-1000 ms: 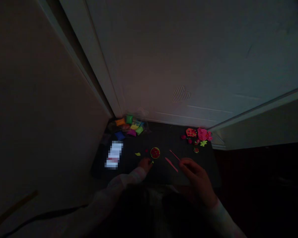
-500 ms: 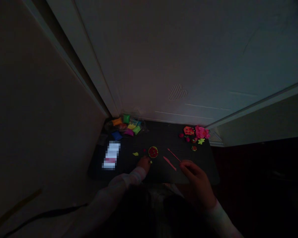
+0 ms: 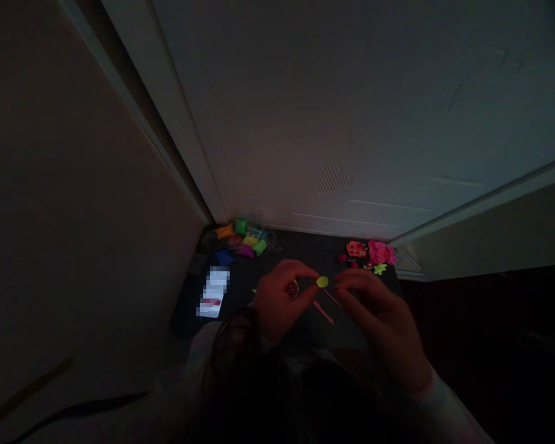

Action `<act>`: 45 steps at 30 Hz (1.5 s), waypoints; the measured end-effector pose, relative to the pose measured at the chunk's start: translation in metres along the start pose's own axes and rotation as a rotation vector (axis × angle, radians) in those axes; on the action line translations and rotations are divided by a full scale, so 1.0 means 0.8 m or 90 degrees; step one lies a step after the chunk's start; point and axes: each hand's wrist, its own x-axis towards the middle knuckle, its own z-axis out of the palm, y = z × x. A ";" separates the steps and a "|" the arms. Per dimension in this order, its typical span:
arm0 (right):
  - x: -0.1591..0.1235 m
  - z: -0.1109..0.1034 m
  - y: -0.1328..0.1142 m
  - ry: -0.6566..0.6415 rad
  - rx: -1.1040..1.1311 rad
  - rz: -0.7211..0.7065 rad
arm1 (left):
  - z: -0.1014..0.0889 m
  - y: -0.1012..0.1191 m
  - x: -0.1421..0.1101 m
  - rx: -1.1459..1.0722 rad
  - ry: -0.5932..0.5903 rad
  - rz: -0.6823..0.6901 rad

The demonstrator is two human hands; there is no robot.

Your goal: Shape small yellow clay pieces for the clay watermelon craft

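Note:
My left hand (image 3: 284, 299) pinches a small flat yellow-green piece of clay (image 3: 322, 282) between thumb and forefinger, above the dark table. Close beside it, on the right, my right hand (image 3: 379, 314) has its thumb and fingertips pressed together. Whether anything small is in that pinch cannot be seen. Below the hands lie a thin pink stick (image 3: 332, 298) and a pink plastic knife (image 3: 324, 312). A round red piece with a yellow-green rim (image 3: 292, 288) shows partly through the gap of my left hand.
Packets of coloured clay (image 3: 245, 240) lie at the table's back left. A lit phone (image 3: 214, 293), its screen blurred out, is at the left. Pink flower shapes (image 3: 382, 251) and small clay pieces sit at the back right. A white door (image 3: 305, 123) rises behind the table (image 3: 300, 243).
My left hand has risen from the table and moved right, now with the yellow-green piece in it. My right hand has come up beside it, while the pink stick appears to lie where it was.

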 end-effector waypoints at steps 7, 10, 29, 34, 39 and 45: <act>0.000 0.001 -0.026 0.005 -0.072 -0.106 | -0.017 0.034 -0.003 0.055 0.051 0.192; -0.001 0.002 -0.026 0.017 -0.107 -0.135 | -0.017 0.034 -0.004 0.070 0.069 0.222; -0.001 0.004 -0.028 0.046 -0.210 -0.228 | -0.013 0.032 -0.005 0.050 0.072 0.225; -0.009 -0.005 -0.027 0.053 -0.177 -0.234 | -0.011 0.032 -0.010 -0.126 0.023 0.004; -0.010 -0.006 -0.016 0.064 -0.201 -0.254 | -0.005 0.005 0.000 -0.273 0.005 -0.148; -0.006 0.010 -0.012 -0.013 -0.158 -0.237 | -0.013 -0.081 0.038 -0.317 0.061 -0.252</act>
